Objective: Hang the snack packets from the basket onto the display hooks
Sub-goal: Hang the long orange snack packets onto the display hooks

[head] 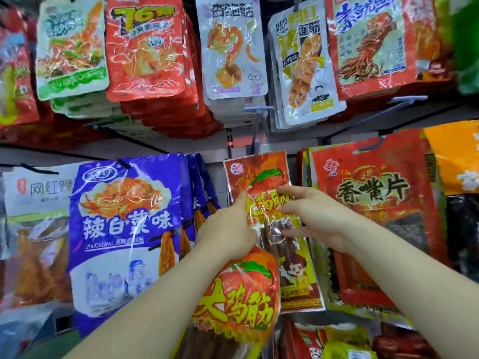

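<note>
L hand (228, 229) grips the top of an orange snack packet (238, 299), which hangs down below my fist, just beside my forearm. One finger of that hand is stretched up & touches the hung packet (259, 177). The hung packet has the same orange print and sits on the grey hook (256, 136) in the middle of the display's lower row, w/ more of the same kind behind it. R hand (313, 216) is at its right edge, fingers spread & bent against the front; can't tell if they pinch it or only touch. To its left hang purple packs (124, 224), near but apart; red packs (373, 203) hang just right of it. The upper-row packs (230, 47) hang close together above, blurred twd the display's top corners.
</note>
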Available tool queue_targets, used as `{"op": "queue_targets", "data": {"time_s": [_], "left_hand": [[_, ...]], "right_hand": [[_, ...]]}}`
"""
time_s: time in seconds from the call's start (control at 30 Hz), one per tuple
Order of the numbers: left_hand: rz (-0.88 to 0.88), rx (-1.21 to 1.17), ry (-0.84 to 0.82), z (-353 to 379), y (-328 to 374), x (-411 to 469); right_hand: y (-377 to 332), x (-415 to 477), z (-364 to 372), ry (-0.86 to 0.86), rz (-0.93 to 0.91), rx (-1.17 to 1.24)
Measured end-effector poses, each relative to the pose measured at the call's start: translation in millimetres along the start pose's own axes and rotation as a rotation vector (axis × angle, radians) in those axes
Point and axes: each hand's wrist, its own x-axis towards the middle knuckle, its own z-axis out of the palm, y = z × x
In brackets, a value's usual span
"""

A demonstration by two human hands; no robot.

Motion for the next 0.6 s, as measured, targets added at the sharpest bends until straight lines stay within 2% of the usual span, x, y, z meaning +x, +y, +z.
{"op": "queue_targets", "data": {"time_s": [0.23, 0.3, 0.4, 0.5, 0.6], "left_hand": [[-0.045, 0.0, -0.02, 0.2, -2.3, 6.7], [-0.066, -0.01, 0.06, -1.3, 1.2, 2.0], [-0.089, -0.09, 0.281, -6.5, 7.1, -9.9], [-0.016, -0.163, 0.396, -16.6, 12.0, -24.2], [0.095, -0.261, 0.444, -32.1, 17.6, -36.9]], "right_hand": [[7.9, 7.5, 3.9, -0.061, 0.053, -0.097], [9.4, 3.9, 2.2, -0.085, 0.077, -0.145], [11.6, -14.1, -3.9, -0.074, 0.053, -0.231], [20.2, -48.1, -7.5, -0.027, -0.013, -0.182], [34.8, -78.4, 0.5, -0.24, 0.065, -0.041]]}}
